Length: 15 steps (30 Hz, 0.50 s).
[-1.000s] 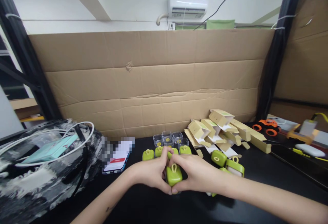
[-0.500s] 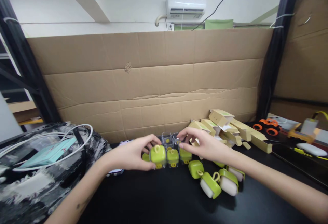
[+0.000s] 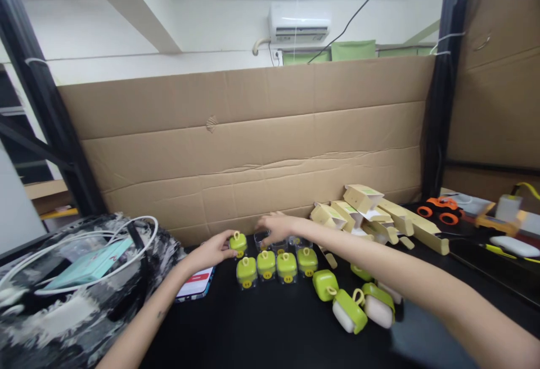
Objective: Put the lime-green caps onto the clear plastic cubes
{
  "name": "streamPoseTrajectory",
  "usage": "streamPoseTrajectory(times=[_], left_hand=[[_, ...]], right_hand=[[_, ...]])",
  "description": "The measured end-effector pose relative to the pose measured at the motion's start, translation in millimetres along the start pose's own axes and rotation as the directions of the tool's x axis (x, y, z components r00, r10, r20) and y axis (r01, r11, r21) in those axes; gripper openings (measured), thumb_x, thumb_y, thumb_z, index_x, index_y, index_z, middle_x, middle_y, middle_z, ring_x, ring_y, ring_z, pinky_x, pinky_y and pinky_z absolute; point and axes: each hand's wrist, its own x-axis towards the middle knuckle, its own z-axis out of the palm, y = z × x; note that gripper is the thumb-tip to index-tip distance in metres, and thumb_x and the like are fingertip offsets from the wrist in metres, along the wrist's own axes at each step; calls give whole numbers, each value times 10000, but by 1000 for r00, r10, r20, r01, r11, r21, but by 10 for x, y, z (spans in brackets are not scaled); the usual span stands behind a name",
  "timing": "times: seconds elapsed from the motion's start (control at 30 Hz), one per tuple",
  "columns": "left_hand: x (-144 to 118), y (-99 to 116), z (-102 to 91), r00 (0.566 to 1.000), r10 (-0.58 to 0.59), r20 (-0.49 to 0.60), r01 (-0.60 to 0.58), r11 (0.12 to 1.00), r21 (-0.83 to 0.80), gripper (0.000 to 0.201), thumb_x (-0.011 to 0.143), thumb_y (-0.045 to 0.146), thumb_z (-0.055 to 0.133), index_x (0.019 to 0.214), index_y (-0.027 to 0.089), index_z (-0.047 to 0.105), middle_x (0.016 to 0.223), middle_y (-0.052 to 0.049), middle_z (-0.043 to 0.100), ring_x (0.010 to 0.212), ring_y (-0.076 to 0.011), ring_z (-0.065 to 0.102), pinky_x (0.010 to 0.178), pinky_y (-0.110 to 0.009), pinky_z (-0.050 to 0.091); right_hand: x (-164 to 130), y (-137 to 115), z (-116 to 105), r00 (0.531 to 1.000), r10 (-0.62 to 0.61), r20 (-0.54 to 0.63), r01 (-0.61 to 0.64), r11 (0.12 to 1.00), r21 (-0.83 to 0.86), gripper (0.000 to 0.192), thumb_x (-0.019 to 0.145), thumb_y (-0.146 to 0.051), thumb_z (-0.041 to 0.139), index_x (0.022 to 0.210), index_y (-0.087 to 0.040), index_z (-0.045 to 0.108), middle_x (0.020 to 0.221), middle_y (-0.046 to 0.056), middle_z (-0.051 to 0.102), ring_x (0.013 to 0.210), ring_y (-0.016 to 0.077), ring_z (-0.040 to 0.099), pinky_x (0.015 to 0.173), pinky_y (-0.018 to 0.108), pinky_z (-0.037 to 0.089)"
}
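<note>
My left hand (image 3: 216,250) is closed on a small clear container with a green looped lid (image 3: 238,242), at the left end of the back row. Over the back row reaches my right hand (image 3: 276,226), its fingers bent down around a lidless clear container (image 3: 261,241). More clear containers (image 3: 300,242) stand beside it, partly hidden by my forearm. In front is a row of several green-lidded containers (image 3: 287,268) with round yellow stickers. Loose green lids with white blocks (image 3: 349,311) lie at the right, under my right forearm.
A phone (image 3: 196,284) lies left of the row. Folded pale yellow cartons (image 3: 365,196) are piled at the back right, near an orange toy truck (image 3: 441,210). Cardboard (image 3: 261,161) walls the back. A black-and-white fabric heap (image 3: 84,324) carries a teal box (image 3: 90,265) and white cable.
The green-lidded container that my left hand held in front now stands in the front row. My left hand has moved back-left to another one. My right hand has moved left across the back row.
</note>
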Motion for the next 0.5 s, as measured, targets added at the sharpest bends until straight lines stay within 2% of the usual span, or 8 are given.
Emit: streamPoseTrajectory(times=[0.07, 0.17, 0.3, 0.37, 0.43, 0.5], left_hand=[[10, -58, 80, 999, 8, 31, -7, 1000, -23, 470, 711, 222, 612, 1163, 181, 488, 1145, -88, 683, 1015, -212, 667, 949, -403, 490], [26, -129, 176, 998, 6, 55, -4, 999, -33, 489, 735, 152, 605, 1205, 144, 467, 1140, -109, 668, 1002, -220, 667, 945, -437, 494], [31, -155, 186, 999, -4, 53, 5, 1000, -22, 477, 767, 91, 576, 1225, 126, 448, 1242, -139, 609, 1071, -231, 644, 964, -439, 489], [29, -112, 126, 1000, -17, -10, 17, 1000, 20, 487, 765, 100, 578, 1229, 123, 432, 1327, -171, 534, 1140, -267, 601, 996, -475, 457], [28, -3, 45, 992, -15, -124, 25, 997, 77, 496, 757, 114, 557, 1229, 116, 405, 1366, -199, 468, 1247, -320, 498, 1062, -532, 363], [17, 196, -12, 968, 27, -251, 6, 992, 129, 487, 742, 131, 518, 1209, 104, 381, 1379, -221, 410, 1347, -346, 343, 1134, -531, 224]], right_hand=[[117, -56, 84, 1000, 7, 4, -7, 1000, -7, 285, 948, -316, 599, 1195, -174, 582, 1204, 78, 607, 998, 232, 632, 832, 438, 535], [161, -106, 167, 999, 19, -51, -20, 1000, -7, 289, 956, -328, 582, 1194, -164, 584, 1195, 67, 608, 1002, 248, 632, 829, 437, 536], [82, -91, 93, 987, 8, -157, -3, 1000, 28, 299, 948, -320, 597, 1205, -171, 576, 1218, 79, 598, 1021, 244, 624, 846, 452, 527], [-43, -99, -5, 971, -1, -237, 16, 998, 61, 323, 941, -317, 607, 1229, -178, 562, 1259, 90, 575, 1067, 258, 602, 878, 486, 505], [-254, -148, -102, 955, -29, -295, 62, 993, 104, 368, 918, -316, 632, 1248, -178, 541, 1277, 94, 560, 1108, 269, 577, 914, 489, 479], [-535, -241, -159, 952, -83, -295, 132, 980, 150, 460, 853, -308, 702, 1251, -178, 513, 1247, 93, 572, 1105, 238, 576, 928, 405, 475]])
